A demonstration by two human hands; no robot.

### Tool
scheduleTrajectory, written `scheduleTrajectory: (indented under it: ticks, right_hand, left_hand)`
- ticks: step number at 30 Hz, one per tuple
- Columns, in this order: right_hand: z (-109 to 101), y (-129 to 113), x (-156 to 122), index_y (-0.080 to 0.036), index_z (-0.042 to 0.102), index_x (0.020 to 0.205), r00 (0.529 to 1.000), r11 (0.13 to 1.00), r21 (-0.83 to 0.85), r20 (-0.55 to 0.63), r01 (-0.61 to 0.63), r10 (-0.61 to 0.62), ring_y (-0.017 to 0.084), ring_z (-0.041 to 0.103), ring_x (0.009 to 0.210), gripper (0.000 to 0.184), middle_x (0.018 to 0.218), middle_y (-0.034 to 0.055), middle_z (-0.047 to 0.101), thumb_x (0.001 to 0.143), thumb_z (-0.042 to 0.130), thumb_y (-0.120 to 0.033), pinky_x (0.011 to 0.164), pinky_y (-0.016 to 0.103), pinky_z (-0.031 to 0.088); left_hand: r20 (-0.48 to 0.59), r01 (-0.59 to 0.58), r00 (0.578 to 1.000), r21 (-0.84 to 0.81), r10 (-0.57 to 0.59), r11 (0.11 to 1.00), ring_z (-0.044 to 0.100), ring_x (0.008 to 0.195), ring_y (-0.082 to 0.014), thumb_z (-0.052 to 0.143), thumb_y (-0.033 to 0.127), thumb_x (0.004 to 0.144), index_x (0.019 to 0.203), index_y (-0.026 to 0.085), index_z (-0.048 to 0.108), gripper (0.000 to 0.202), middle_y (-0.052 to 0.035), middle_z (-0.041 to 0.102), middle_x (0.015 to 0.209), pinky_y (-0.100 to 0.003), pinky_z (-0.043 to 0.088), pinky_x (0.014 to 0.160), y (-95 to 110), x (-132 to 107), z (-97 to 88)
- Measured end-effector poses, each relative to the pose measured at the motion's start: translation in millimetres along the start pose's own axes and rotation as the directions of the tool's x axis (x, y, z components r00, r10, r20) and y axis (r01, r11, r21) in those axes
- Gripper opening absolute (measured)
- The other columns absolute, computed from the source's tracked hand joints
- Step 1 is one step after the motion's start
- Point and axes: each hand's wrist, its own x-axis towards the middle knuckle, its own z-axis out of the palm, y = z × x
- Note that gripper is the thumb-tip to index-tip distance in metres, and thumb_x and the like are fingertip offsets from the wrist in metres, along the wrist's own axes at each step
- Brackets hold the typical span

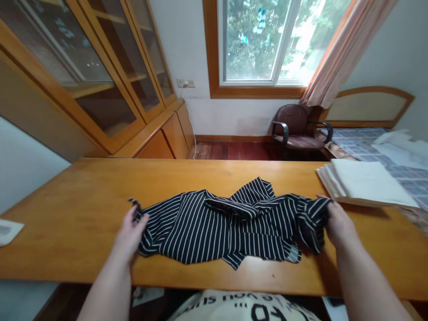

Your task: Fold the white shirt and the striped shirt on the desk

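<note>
While both hands' fingers clench ends, striped garment (227, 229) lies crumpled, long axis left-right across table (83, 196).

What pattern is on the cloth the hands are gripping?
Thin white stripes on black, seen in the head view on the garment.

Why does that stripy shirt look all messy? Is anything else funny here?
The striped garment lies crumpled and twisted on the wooden table, with the left hand and right hand gripping its ends. The stack of white cloths is neat. Nothing else stands out.
</note>
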Motion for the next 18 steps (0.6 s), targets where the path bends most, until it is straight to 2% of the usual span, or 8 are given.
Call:
scheduleTrajectory:
  ticks: [3,6,8,10,12,15,16,18]
  right_hand:
    - [42,5,-45,-0.022,0.053,0.13,0.926,0.983,-0.157,0.378,0.096,-0.03,0.028,0.048,0.125,0.066,0.132,0.0108,0.056,0.072,0.061,-0.051,0.108,0.047,0.032]
    - [86,-8,-105,-0.021,0.04,0.142,0.68,0.948,-0.123,0.724,0.292,-0.115,0.027,0.034,0.136,0.08,0.148,0.011,0.038,0.07,0.068,-0.039,0.114,0.046,0.022]
    - [107,-20,-133,-0.024,0.029,0.148,0.415,0.958,0.009,0.9,0.286,-0.132,0.024,0.037,0.135,0.088,0.149,0.0096,0.037,0.07,0.07,-0.034,0.112,0.043,0.028]
    - [115,-30,-136,-0.024,0.036,0.145,0.304,0.963,0.062,0.942,0.262,-0.143,0.023,0.044,0.13,0.079,0.144,0.0088,0.044,0.073,0.067,-0.031,0.109,0.041,0.033]
    - [106,-34,-111,-0.023,0.053,0.131,0.451,0.958,0.022,0.879,0.286,-0.155,0.023,0.051,0.123,0.056,0.134,0.009,0.055,0.077,0.061,-0.031,0.107,0.042,0.035]
    - [59,-26,-31,-0.02,0.064,0.108,0.868,0.918,-0.185,0.431,0.351,-0.246,0.03,0.052,0.12,0.038,0.121,0.013,0.061,0.074,0.062,-0.039,0.107,0.051,0.031]
    - [36,-21,0,-0.019,0.065,0.099,0.926,0.894,-0.272,0.231,0.357,-0.3,0.033,0.049,0.122,0.037,0.121,0.0148,0.06,0.068,0.067,-0.04,0.107,0.054,0.029]
    - [-13,-10,58,-0.02,0.063,0.091,0.935,0.854,-0.435,-0.069,0.286,-0.348,0.037,0.036,0.131,0.04,0.131,0.0191,0.051,0.06,0.074,-0.043,0.105,0.06,0.023]
  left_hand:
    - [0.484,-0.246,0.863,0.144,0.149,0.958,0.03,0.138,-0.0347,0.066,0.049,0.07,0.149,0.025,0.024,0.092,-0.0137,0.021,0.155,-0.051,0.032,0.108,36,-51,46.1]
    - [0.755,-0.515,0.602,0.12,0.259,0.849,0.019,0.141,-0.0381,0.08,0.041,0.053,0.149,0.03,0.022,0.112,-0.0116,0.011,0.158,-0.053,0.026,0.11,66,-103,90.2]
    - [0.744,-0.646,0.561,0.12,0.363,0.754,0.022,0.14,-0.0364,0.076,0.027,0.057,0.143,0.027,0.038,0.094,-0.0128,0.022,0.155,-0.052,0.023,0.111,78,-123,113.4]
    - [0.708,-0.693,0.584,0.18,0.398,0.698,0.036,0.134,-0.0313,0.063,0.013,0.064,0.131,0.024,0.054,0.068,-0.0124,0.04,0.146,-0.047,0.029,0.11,79,-123,125.0]
    - [0.675,-0.682,0.634,0.259,0.377,0.684,0.046,0.126,-0.027,0.053,0.005,0.065,0.122,0.024,0.061,0.061,-0.0099,0.05,0.137,-0.041,0.036,0.106,72,-103,120.1]
    - [0.544,-0.59,0.773,0.427,0.327,0.685,0.049,0.123,-0.025,0.048,0.003,0.064,0.12,0.024,0.061,0.061,-0.0079,0.052,0.135,-0.036,0.038,0.105,44,-47,81.7]
    - [0.471,-0.537,0.827,0.498,0.308,0.681,0.049,0.124,-0.026,0.049,0.005,0.065,0.121,0.023,0.061,0.06,-0.0093,0.051,0.134,-0.036,0.037,0.106,32,-26,63.3]
    - [0.309,-0.384,0.921,0.631,0.236,0.674,0.05,0.123,-0.0302,0.05,0.011,0.068,0.122,0.019,0.059,0.056,-0.0135,0.051,0.133,-0.039,0.039,0.103,6,14,24.5]
